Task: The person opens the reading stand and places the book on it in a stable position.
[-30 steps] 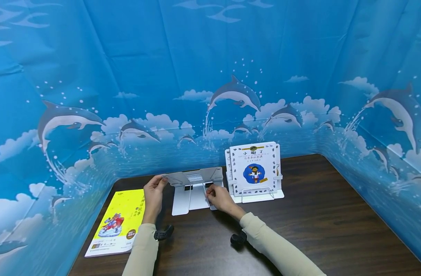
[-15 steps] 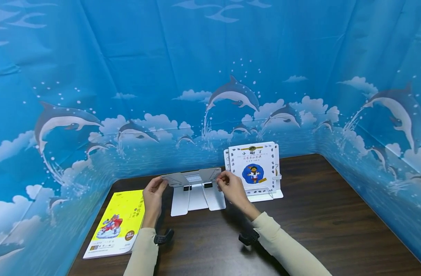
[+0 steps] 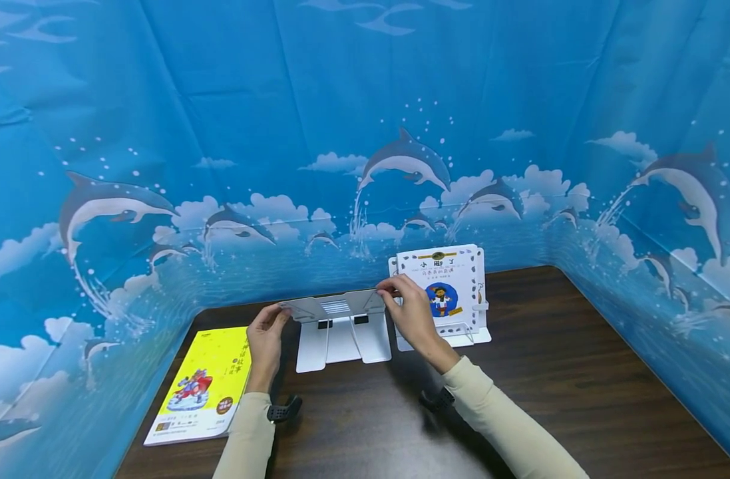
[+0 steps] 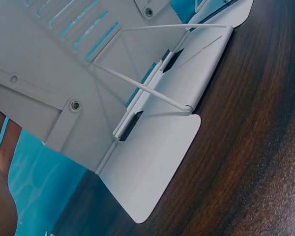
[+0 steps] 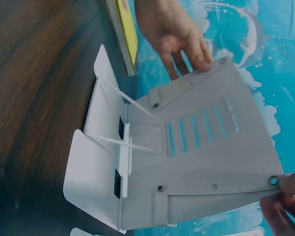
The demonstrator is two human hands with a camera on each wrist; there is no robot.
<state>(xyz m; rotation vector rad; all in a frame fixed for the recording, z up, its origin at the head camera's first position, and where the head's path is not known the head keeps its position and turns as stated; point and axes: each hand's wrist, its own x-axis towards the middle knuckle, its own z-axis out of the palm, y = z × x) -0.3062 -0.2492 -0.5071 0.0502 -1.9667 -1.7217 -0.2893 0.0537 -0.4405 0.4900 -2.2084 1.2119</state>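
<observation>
A white metal book stand (image 3: 343,342) stands on the table, its slotted panel (image 5: 206,162) raised at an angle above the flat base (image 4: 152,162). Two thin wire struts link panel and base. My left hand (image 3: 265,342) pinches the panel's left upper corner between thumb and fingers. At the opposite upper corner, my right hand (image 3: 414,316) pinches the edge with thumb and fingertips. In the right wrist view both the left hand (image 5: 174,34) and the right hand (image 5: 285,206) grip the panel, whose back face is toward the camera.
A yellow book (image 3: 205,379) lies left of my left forearm. Right of the stand, a second white stand (image 3: 483,334) props up a white picture book (image 3: 468,286), partly behind my right hand. A blue dolphin-print curtain (image 3: 317,166) encloses the dark wooden table (image 3: 544,372).
My right hand has left the wire strut near the base and moved up and right to the panel's right upper corner, which it now pinches. My left hand has kept its hold.
</observation>
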